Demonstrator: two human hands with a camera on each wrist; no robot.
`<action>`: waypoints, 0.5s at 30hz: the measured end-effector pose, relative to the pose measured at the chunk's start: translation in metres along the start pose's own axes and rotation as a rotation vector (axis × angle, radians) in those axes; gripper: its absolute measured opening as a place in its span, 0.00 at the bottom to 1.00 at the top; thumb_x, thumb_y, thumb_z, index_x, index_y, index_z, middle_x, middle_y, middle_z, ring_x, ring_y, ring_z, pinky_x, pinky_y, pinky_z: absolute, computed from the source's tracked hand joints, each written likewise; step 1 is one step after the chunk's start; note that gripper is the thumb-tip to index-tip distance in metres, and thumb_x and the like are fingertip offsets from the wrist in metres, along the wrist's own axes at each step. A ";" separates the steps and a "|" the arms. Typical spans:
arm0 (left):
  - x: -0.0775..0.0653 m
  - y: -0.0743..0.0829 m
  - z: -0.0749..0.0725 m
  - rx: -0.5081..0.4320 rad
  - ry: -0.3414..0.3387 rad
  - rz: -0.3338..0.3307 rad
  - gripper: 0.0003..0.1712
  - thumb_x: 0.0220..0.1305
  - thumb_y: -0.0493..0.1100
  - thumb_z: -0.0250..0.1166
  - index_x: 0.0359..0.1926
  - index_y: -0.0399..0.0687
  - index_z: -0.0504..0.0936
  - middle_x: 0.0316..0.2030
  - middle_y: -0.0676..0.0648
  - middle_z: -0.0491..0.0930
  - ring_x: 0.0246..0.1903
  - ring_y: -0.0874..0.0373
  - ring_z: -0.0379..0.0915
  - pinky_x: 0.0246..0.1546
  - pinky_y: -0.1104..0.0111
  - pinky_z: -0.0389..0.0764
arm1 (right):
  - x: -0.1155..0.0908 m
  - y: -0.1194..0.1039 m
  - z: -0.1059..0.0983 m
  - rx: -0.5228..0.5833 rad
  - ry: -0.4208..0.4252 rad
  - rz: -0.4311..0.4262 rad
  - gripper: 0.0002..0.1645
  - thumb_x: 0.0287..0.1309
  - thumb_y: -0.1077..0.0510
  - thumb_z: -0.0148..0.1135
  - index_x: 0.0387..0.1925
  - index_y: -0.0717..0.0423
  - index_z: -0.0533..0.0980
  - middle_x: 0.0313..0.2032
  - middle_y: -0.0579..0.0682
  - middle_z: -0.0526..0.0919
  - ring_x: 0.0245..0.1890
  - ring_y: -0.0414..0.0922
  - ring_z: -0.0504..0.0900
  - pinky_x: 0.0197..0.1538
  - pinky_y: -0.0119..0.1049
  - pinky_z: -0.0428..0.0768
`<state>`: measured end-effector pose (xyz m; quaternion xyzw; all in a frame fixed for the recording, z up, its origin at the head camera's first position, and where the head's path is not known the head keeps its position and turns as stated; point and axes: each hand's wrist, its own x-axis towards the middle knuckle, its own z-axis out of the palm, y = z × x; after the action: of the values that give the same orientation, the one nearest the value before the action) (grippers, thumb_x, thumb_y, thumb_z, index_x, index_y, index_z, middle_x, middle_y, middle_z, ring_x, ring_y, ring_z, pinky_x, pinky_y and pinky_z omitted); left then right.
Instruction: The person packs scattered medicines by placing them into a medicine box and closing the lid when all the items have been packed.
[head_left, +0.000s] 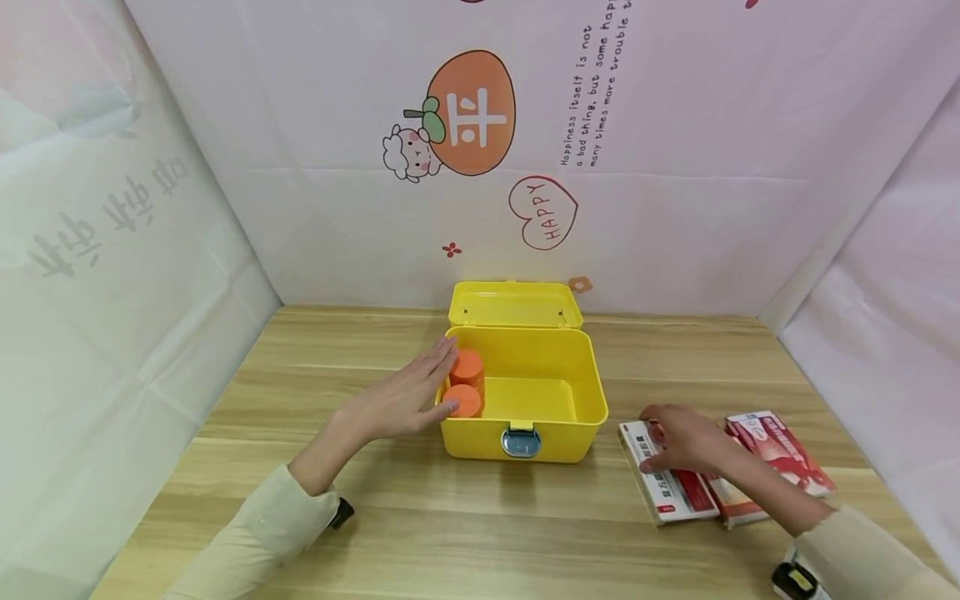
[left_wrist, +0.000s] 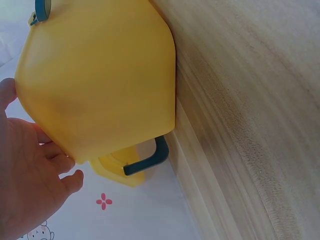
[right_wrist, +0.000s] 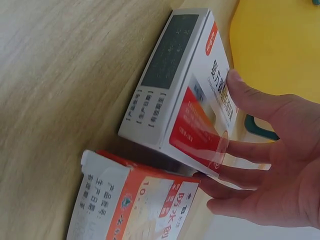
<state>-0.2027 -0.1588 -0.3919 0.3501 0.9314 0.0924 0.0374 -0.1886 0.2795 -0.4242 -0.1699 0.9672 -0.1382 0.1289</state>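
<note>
A yellow lidded storage box (head_left: 517,440) stands open at mid-table, its lid (head_left: 516,304) tipped back. Two orange round-lidded containers (head_left: 468,364) stand inside along its left wall. My left hand (head_left: 405,400) lies at the left rim with fingers extended, the thumb over the front orange lid; the left wrist view shows its fingertips along the box edge. To the right, my right hand (head_left: 686,437) spreads over a white and red medicine carton (right_wrist: 200,100). Its thumb is at one edge of the carton's printed face, the other fingers at the opposite edge.
Beside that carton lie a waterproof bandage box (right_wrist: 155,205) and a red carton (head_left: 783,450). A dark green handle (left_wrist: 150,160) projects from the back of the yellow box. Printed white cloth (head_left: 360,242) walls the wooden table (head_left: 465,533) at the back and sides.
</note>
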 end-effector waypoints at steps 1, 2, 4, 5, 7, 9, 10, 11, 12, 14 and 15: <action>0.000 0.000 0.000 -0.001 -0.002 -0.002 0.47 0.76 0.66 0.41 0.78 0.39 0.39 0.80 0.44 0.31 0.80 0.51 0.29 0.79 0.56 0.49 | 0.000 -0.001 0.000 0.000 0.005 -0.004 0.45 0.38 0.43 0.82 0.54 0.64 0.75 0.42 0.56 0.83 0.40 0.50 0.79 0.43 0.52 0.82; 0.000 0.000 0.000 -0.002 -0.003 -0.005 0.47 0.76 0.66 0.41 0.78 0.40 0.39 0.80 0.44 0.31 0.80 0.51 0.29 0.79 0.56 0.49 | 0.000 -0.002 0.000 0.000 0.011 -0.006 0.45 0.37 0.43 0.83 0.54 0.64 0.76 0.43 0.56 0.83 0.40 0.51 0.79 0.43 0.52 0.82; 0.000 0.000 -0.001 -0.004 -0.004 -0.007 0.47 0.76 0.66 0.41 0.78 0.40 0.39 0.80 0.44 0.31 0.80 0.51 0.29 0.78 0.56 0.49 | 0.000 -0.003 0.001 0.000 0.025 -0.014 0.44 0.37 0.44 0.83 0.54 0.62 0.76 0.43 0.56 0.82 0.40 0.50 0.79 0.43 0.52 0.81; 0.000 0.000 -0.001 -0.005 -0.002 -0.007 0.47 0.76 0.66 0.41 0.78 0.40 0.39 0.80 0.44 0.31 0.80 0.51 0.29 0.78 0.56 0.49 | 0.000 -0.004 0.002 0.002 0.033 -0.018 0.44 0.37 0.44 0.83 0.54 0.62 0.76 0.44 0.57 0.82 0.40 0.50 0.79 0.43 0.52 0.82; 0.000 0.000 0.000 -0.003 0.000 -0.007 0.47 0.76 0.66 0.41 0.78 0.40 0.39 0.80 0.44 0.32 0.80 0.51 0.29 0.78 0.56 0.49 | 0.000 -0.005 0.004 0.008 0.055 -0.031 0.44 0.36 0.45 0.83 0.54 0.61 0.75 0.44 0.58 0.82 0.40 0.51 0.79 0.43 0.53 0.82; 0.000 0.000 0.000 0.000 0.004 -0.006 0.47 0.76 0.66 0.41 0.78 0.40 0.40 0.80 0.44 0.32 0.80 0.51 0.29 0.78 0.56 0.49 | 0.001 -0.006 0.005 0.019 0.071 -0.039 0.45 0.36 0.45 0.83 0.54 0.61 0.75 0.46 0.60 0.81 0.41 0.52 0.79 0.44 0.54 0.82; 0.000 0.000 0.000 0.001 0.006 -0.003 0.47 0.76 0.66 0.41 0.78 0.40 0.40 0.80 0.43 0.32 0.80 0.51 0.29 0.78 0.55 0.49 | 0.002 -0.007 0.006 0.028 0.078 -0.037 0.46 0.37 0.45 0.83 0.55 0.61 0.74 0.47 0.62 0.81 0.42 0.53 0.80 0.45 0.55 0.82; 0.000 0.000 0.000 0.001 0.007 -0.003 0.46 0.76 0.66 0.41 0.78 0.40 0.40 0.80 0.43 0.32 0.80 0.51 0.29 0.78 0.55 0.49 | 0.003 -0.007 0.006 0.035 0.081 -0.035 0.47 0.37 0.44 0.83 0.57 0.62 0.73 0.49 0.63 0.81 0.43 0.54 0.80 0.45 0.57 0.82; 0.000 -0.001 0.000 0.002 0.007 -0.002 0.46 0.76 0.66 0.40 0.78 0.40 0.39 0.80 0.44 0.32 0.80 0.51 0.29 0.78 0.55 0.49 | 0.003 -0.007 0.006 0.041 0.084 -0.035 0.49 0.37 0.44 0.83 0.58 0.63 0.72 0.50 0.65 0.80 0.44 0.56 0.80 0.46 0.58 0.82; 0.000 -0.001 0.000 0.002 0.008 0.003 0.46 0.76 0.66 0.40 0.78 0.40 0.40 0.80 0.44 0.32 0.80 0.51 0.29 0.78 0.56 0.49 | 0.004 -0.008 0.006 0.061 0.079 -0.013 0.52 0.40 0.44 0.82 0.62 0.64 0.68 0.53 0.69 0.79 0.47 0.60 0.81 0.48 0.61 0.81; 0.000 -0.001 0.001 0.002 0.008 0.006 0.46 0.76 0.66 0.40 0.78 0.40 0.40 0.80 0.44 0.32 0.80 0.51 0.29 0.78 0.55 0.49 | 0.004 -0.008 0.005 0.073 0.075 0.000 0.54 0.41 0.43 0.81 0.64 0.66 0.66 0.54 0.71 0.78 0.48 0.62 0.81 0.49 0.62 0.81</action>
<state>-0.2028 -0.1593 -0.3925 0.3527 0.9305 0.0928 0.0328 -0.1882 0.2701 -0.4273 -0.1600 0.9656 -0.1795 0.0986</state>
